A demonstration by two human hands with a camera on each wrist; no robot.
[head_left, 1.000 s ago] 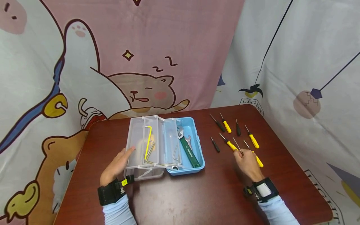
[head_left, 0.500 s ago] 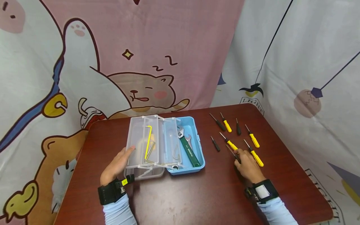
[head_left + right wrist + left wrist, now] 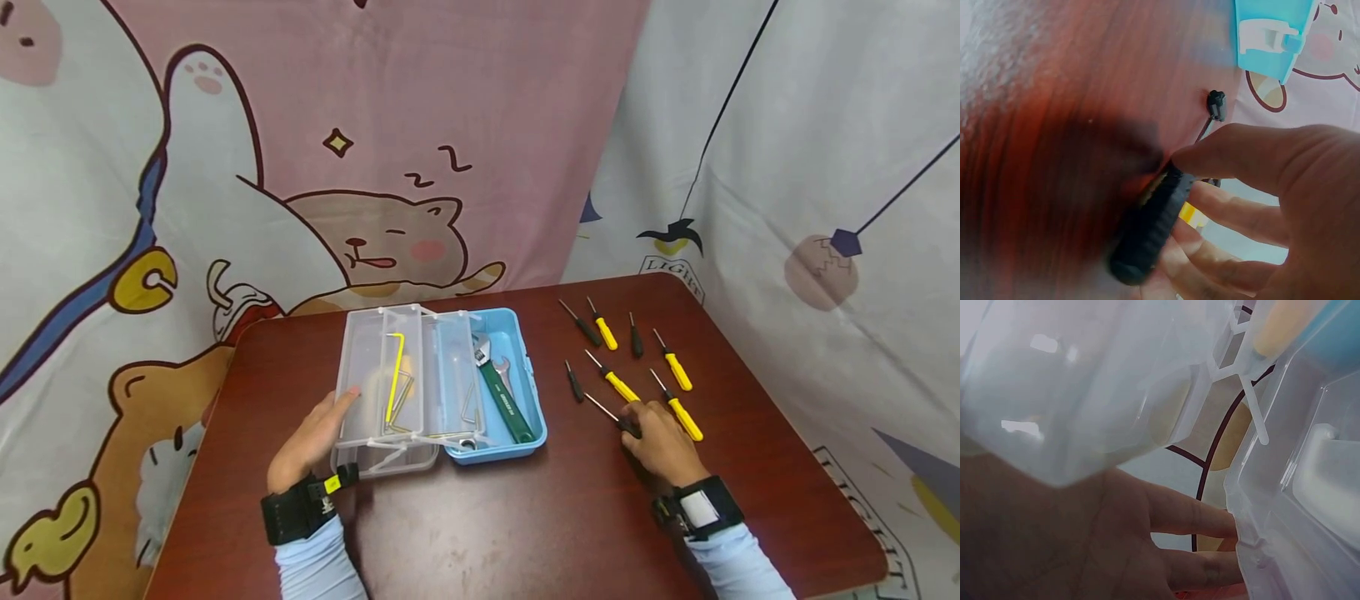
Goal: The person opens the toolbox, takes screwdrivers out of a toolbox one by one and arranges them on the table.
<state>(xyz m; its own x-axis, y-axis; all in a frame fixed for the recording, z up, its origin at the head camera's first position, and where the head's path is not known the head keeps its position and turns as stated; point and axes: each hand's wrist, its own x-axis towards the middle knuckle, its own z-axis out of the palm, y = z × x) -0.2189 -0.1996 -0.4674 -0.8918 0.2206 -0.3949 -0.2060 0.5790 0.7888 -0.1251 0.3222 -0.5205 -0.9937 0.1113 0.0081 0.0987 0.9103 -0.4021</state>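
My right hand (image 3: 662,443) pinches a black-handled screwdriver (image 3: 604,412) between thumb and fingers. Its shaft points to the upper left, low over the table, with the tip near a small black screwdriver (image 3: 574,382). In the right wrist view the thick black handle (image 3: 1154,228) lies along the fingers. My left hand (image 3: 313,442) stays at the left side of a toolbox, thumb at the edge of the clear upper tray (image 3: 360,358). In the left wrist view the extended fingers (image 3: 1188,515) reach the edge of the clear lid (image 3: 1254,544).
Several yellow-handled and black screwdrivers, among them a yellow one (image 3: 681,417), lie around the right hand. The blue toolbox base (image 3: 517,350) holds a green-handled adjustable wrench (image 3: 504,400) and a small spanner. A yellow hex key (image 3: 396,375) and other hex keys lie in the trays.
My right hand has tipped the screwdriver from raised to nearly flat, its tip swinging left and down. The small black screwdriver beside it has turned slightly. The left hand has kept still.
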